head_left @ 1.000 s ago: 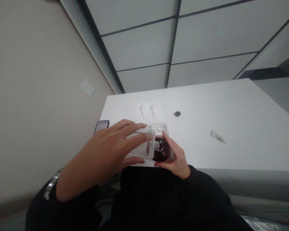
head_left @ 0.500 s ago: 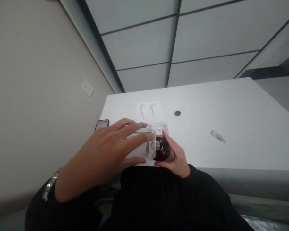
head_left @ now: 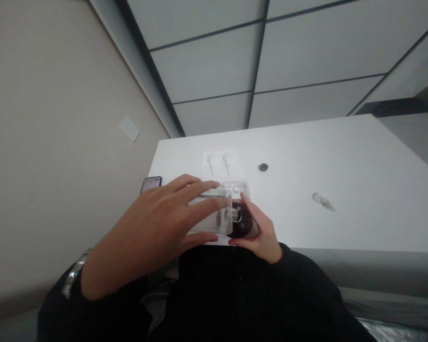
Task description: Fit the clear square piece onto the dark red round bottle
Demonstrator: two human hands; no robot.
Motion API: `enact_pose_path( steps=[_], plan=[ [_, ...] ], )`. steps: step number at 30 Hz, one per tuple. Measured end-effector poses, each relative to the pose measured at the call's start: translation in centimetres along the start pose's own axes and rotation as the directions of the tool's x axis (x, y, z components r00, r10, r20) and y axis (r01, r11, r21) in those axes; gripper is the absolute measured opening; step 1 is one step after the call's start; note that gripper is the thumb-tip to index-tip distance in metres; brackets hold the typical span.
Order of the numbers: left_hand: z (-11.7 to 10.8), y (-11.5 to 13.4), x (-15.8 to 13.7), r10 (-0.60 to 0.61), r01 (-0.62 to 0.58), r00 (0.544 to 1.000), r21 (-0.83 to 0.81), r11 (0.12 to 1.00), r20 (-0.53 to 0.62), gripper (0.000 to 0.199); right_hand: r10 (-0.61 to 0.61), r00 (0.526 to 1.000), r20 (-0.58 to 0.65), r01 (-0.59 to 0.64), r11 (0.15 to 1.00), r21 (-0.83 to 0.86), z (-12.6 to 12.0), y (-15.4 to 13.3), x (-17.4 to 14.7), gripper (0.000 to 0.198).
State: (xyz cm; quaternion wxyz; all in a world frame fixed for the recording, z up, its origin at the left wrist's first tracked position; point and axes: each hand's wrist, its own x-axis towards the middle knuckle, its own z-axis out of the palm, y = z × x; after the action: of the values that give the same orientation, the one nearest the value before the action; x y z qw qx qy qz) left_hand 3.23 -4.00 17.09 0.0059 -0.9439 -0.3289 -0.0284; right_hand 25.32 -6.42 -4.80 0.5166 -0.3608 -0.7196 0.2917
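My left hand (head_left: pixel 153 228) grips a clear plastic box-shaped cover (head_left: pixel 212 216) by its sides, fingers on top and thumb underneath. The cover sits partly over a round dark red object (head_left: pixel 242 224) with a small metal piece at its top. My right hand (head_left: pixel 261 235) holds that dark red object from its right side, at the near edge of the white table (head_left: pixel 324 156). A watch band shows on my left wrist.
A phone (head_left: pixel 150 183) lies at the table's left edge. Behind the hands are a clear tray (head_left: pixel 239 188), a white sheet with two small white pieces (head_left: pixel 220 161), a small dark disc (head_left: pixel 263 167) and a crumpled clear scrap (head_left: pixel 323 201).
The clear cover has slid slightly to the right, further over the dark red object. Both hands keep their hold.
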Motion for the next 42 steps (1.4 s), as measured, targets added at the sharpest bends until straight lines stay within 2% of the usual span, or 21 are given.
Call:
enact_pose_path(
  steps=[5, 18, 22, 27, 36, 42],
  plan=[
    [-0.09, 0.04, 0.07, 0.007, -0.007, 1.0, 0.013, 1.0, -0.008, 0.052, 0.01, 1.0, -0.006, -0.01, 1.0, 0.005, 0.08, 0.03, -0.06, 0.111],
    [-0.28, 0.32, 0.33, 0.019, -0.019, 1.0, 0.031, 0.999, -0.001, 0.052, 0.025, 1.0, 0.002, -0.025, 1.0, -0.017, 0.02, 0.02, -0.16, 0.116],
    [-0.32, 0.38, 0.5, 0.026, -0.025, 1.0, 0.03, 0.999, -0.012, 0.053, 0.015, 1.0, -0.011, -0.015, 1.0, 0.001, 0.06, 0.08, -0.21, 0.111],
    [-0.31, 0.44, 0.46, 0.015, -0.015, 1.0, 0.04, 0.999, 0.0, 0.052, 0.019, 1.0, 0.0, -0.019, 1.0, 0.001, 0.0, 0.11, -0.2, 0.115],
    [-0.56, 0.66, 0.64, 0.019, -0.019, 1.0, 0.044, 0.999, 0.013, 0.05, -0.002, 1.0, -0.022, 0.002, 1.0, 0.011, -0.02, 0.0, -0.1, 0.105],
    [-0.51, 0.61, 0.53, 0.008, -0.011, 0.999, 0.07, 0.998, 0.031, 0.05, 0.021, 1.0, -0.005, -0.021, 1.0, -0.022, 0.05, 0.2, -0.33, 0.116]
  ],
)
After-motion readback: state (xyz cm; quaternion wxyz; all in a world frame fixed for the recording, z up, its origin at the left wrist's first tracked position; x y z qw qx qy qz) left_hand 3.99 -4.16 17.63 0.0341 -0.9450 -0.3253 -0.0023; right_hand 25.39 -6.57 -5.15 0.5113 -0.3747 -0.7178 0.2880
